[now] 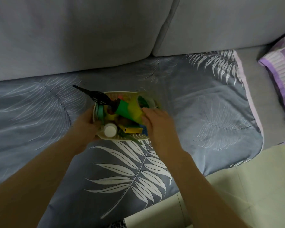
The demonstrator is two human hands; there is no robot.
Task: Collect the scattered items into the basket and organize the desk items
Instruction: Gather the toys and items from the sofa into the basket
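Scene: you look down at a grey sofa seat (pixel 237 102) covered by a grey cloth printed with white fern leaves (pixel 130 170), with pale floor tiles (pixel 237 186) at lower right.
Basket: one cream plastic basket with a rounded rim (pixel 122 93) stands on the cloth, near the middle of the seat, full of mixed things.
Left hand: your left hand (pixel 87 122) grips the basket's left wall, fingers curled around the rim.
Right hand: your right hand (pixel 156 119) lies over the basket's right side, fingers bent onto a green and yellow rolled sheet (pixel 128 111); whether it grips the sheet or the rim I cannot tell.
Step in hand: you seem to be settling the load or readying a lift.
Doing it well: keep both hands low on opposite walls, lift level, and tuck in the one black slotted plastic tool (pixel 95 94) that juts past the left rim, since it could catch or tip out.
Count, inside: one white round bottle cap (pixel 110 130), one yellow box (pixel 132 129), one teal ring (pixel 100 111); the rest is too jumbled to count.
Count, outside: one purple-striped pillow (pixel 280 66) at the right; no loose items show on the cloth.
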